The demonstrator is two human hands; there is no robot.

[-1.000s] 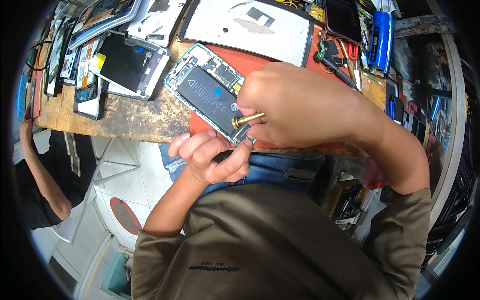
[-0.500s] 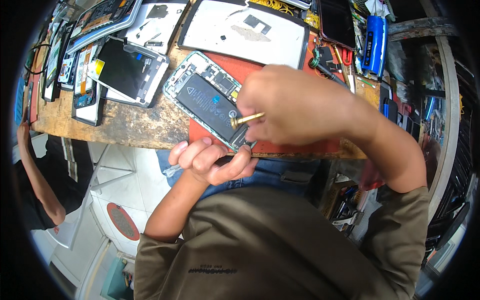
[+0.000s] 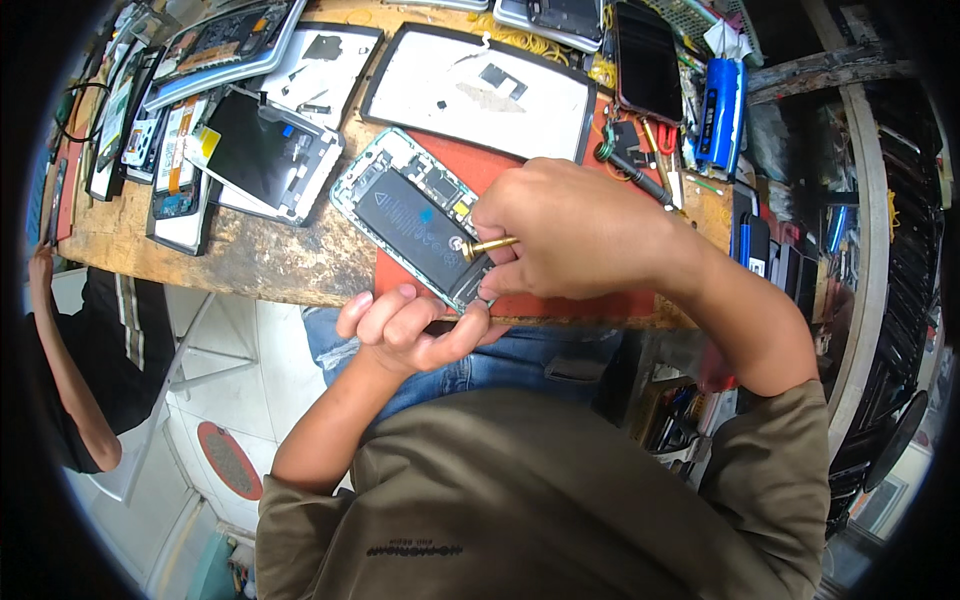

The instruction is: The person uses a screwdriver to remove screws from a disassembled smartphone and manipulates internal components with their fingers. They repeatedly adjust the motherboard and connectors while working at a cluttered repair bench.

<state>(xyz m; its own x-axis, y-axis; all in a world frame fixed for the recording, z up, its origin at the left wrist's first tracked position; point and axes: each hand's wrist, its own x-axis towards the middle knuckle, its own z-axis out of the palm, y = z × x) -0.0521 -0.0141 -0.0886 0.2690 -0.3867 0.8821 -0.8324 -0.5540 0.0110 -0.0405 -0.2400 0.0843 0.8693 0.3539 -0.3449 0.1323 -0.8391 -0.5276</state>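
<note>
An opened smartphone (image 3: 415, 215) lies at a slant near the table's front edge, its black battery and circuit board exposed. My left hand (image 3: 410, 330) has its fingers curled and its thumb against the phone's lower end, gripping it there. Over the lower right side of the phone, my right hand (image 3: 570, 230) pinches a small gold-coloured screwdriver (image 3: 490, 245). The screwdriver's flared end sticks out to the left above the battery; its tip is hidden by my fingers.
A red mat (image 3: 535, 305) lies beneath the phone. Behind it rests a large white panel with a black frame (image 3: 420, 80). Opened phones and a loose screen assembly (image 3: 260, 155) crowd the left. A blue cylinder (image 3: 720, 110) and tools stand at right. Another person's arm (image 3: 70, 370) shows far left.
The whole view has shifted slightly, with table things lower and further left in it. Both hands keep their places at the phone, and the screwdriver is still in my right hand.
</note>
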